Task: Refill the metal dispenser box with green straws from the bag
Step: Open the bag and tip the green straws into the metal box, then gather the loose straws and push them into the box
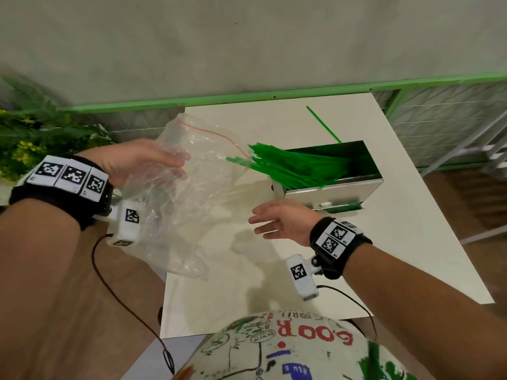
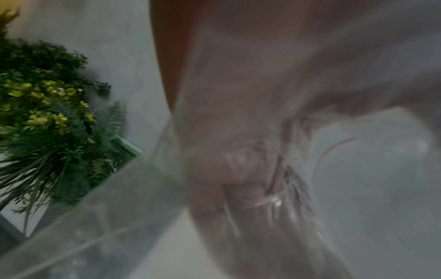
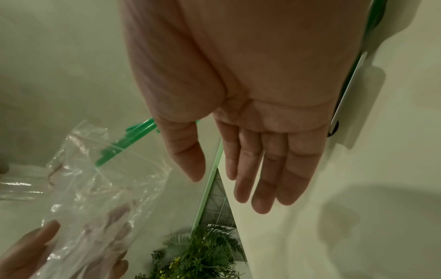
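A bundle of green straws (image 1: pixel 296 168) lies slanted in the open metal dispenser box (image 1: pixel 334 187), its ends sticking out past the box's left end. The straws (image 3: pixel 133 132) also show in the right wrist view. My left hand (image 1: pixel 178 165) grips the clear zip bag (image 1: pixel 192 193), thumb on top and fingers seen through the plastic; the bag's mouth is at the straw ends. The bag (image 2: pixel 238 169) covers the left wrist view. My right hand (image 1: pixel 263 226) hovers flat in front of the box, fingers straight, holding nothing; the same right hand (image 3: pixel 229 190) shows beside the bag (image 3: pixel 100 188).
One loose green straw (image 1: pixel 323 124) lies on the white table (image 1: pixel 384 270) behind the box. A leafy plant (image 1: pixel 41 127) stands off the table's left side. A green rail (image 1: pixel 247 98) runs along the wall behind.
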A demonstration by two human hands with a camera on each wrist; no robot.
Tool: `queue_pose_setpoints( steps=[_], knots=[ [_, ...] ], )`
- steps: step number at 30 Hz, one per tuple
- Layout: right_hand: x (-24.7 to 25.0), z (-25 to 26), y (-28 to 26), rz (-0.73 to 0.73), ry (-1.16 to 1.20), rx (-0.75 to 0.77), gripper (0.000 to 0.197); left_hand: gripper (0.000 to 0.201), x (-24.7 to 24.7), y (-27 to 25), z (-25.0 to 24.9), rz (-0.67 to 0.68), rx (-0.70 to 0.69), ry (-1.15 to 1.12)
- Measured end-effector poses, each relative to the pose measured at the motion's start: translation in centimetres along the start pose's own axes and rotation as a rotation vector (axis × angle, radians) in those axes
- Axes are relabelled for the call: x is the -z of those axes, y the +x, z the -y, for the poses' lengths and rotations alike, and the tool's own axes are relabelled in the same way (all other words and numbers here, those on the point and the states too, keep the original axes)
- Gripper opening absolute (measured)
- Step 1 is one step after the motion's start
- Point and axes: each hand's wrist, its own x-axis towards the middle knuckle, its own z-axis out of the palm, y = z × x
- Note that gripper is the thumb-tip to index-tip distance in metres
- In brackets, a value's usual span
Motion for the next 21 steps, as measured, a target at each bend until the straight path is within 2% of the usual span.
queue_pose_setpoints(
  steps=[3, 7, 10, 11, 13, 15, 18, 21],
  knots=[
    [0.4, -0.1, 0.0, -0.019, -0.033, 0.001, 0.027, 0.109, 0.4, -0.7, 0.9, 0.0, -0.009, -0.031],
    [1.0, -0.4, -0.3, -0.041, -0.055, 0.003, 0.023, 0.085, 0.4, -1.3, 2.9, 0.003, 0.022, -0.079],
    [1.3, -0.4, -0.6, -0.055, -0.069, -0.001, 0.027, 0.03, -0.3, -1.8, 4.2, -0.001, 0.04, -0.228],
    [1.4, -0.4, -0.7, -0.058, -0.071, -0.001, 0.029, 0.026, -0.3, -1.9, 5.0, 0.02, 0.047, -0.307],
    [1.7, -0.4, -0.9, -0.063, -0.076, 0.001, 0.03, 0.036, -0.6, -2.2, 6.7, 0.039, 0.059, -0.433],
    [2.1, -0.4, -1.1, -0.071, -0.083, 0.005, 0.029, 0.037, -1.0, -2.1, 8.0, -0.004, 0.071, -0.482],
    [2.9, -0.5, -1.5, -0.088, -0.105, -0.001, 0.03, 0.066, -2.3, -0.8, 10.1, -0.074, 0.108, -0.48],
    [4.1, -0.6, -2.0, -0.108, -0.14, -0.002, 0.032, 0.085, -3.9, 2.1, 12.4, -0.21, 0.146, -0.461]
  ],
)
